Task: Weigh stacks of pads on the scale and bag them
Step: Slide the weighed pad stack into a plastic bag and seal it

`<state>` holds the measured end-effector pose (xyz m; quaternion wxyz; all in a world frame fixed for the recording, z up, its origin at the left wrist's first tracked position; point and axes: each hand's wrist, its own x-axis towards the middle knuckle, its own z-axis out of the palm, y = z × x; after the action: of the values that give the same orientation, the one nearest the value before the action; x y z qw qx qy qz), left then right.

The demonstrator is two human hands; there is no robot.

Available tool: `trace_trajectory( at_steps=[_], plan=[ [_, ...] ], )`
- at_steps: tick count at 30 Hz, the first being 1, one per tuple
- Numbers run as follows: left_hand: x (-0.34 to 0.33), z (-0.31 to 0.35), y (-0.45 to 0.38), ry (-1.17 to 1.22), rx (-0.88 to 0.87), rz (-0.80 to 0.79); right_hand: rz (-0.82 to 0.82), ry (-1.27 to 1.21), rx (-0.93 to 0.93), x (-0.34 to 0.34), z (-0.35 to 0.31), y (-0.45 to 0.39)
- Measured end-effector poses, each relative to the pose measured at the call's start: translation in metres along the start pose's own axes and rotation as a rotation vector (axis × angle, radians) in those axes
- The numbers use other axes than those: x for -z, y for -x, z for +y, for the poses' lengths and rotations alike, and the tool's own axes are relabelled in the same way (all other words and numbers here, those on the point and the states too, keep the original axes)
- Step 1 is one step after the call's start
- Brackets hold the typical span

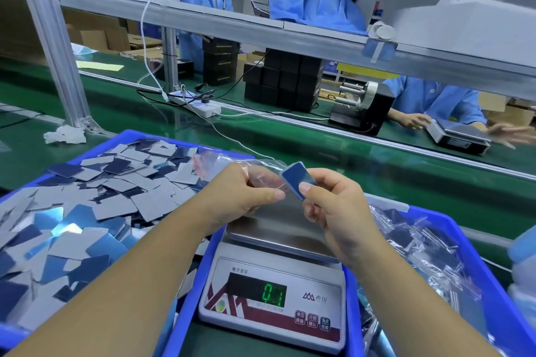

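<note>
My right hand (336,211) pinches a small stack of blue pads (298,180) above the scale. A clear plastic bag (261,175) with a red strip is held in my left hand (240,197), its mouth right beside the stack. The white digital scale (275,293) sits below both hands; its steel pan (278,223) is bare and the green display reads 0.1. Many loose grey and blue pads fill the blue bin (95,151) to the left.
A second blue bin (490,278) on the right holds filled clear bags. Beyond lies a green conveyor belt (333,151) with a power strip (197,103) and cables. Across it, people in blue coats work beside black boxes (284,81) and another scale (458,136).
</note>
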<state>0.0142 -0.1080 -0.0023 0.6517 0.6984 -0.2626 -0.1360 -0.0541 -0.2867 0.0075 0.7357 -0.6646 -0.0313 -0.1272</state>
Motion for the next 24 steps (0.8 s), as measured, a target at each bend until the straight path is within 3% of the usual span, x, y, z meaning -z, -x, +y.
trace_trajectory(
  at_steps=[8,18,21,24],
  plan=[
    [-0.002,0.001,0.001,0.043,0.016,-0.037,0.016,0.005,-0.006,0.004,0.000,-0.002],
    [0.001,0.002,-0.002,-0.065,0.040,0.113,0.065,0.068,-0.024,0.006,0.001,-0.004],
    [0.006,0.002,-0.004,-0.074,0.026,0.240,0.130,0.535,0.062,0.014,0.002,-0.008],
    [0.008,0.002,-0.004,-0.009,0.012,0.277,0.063,1.007,0.121,0.017,0.006,-0.006]
  ],
)
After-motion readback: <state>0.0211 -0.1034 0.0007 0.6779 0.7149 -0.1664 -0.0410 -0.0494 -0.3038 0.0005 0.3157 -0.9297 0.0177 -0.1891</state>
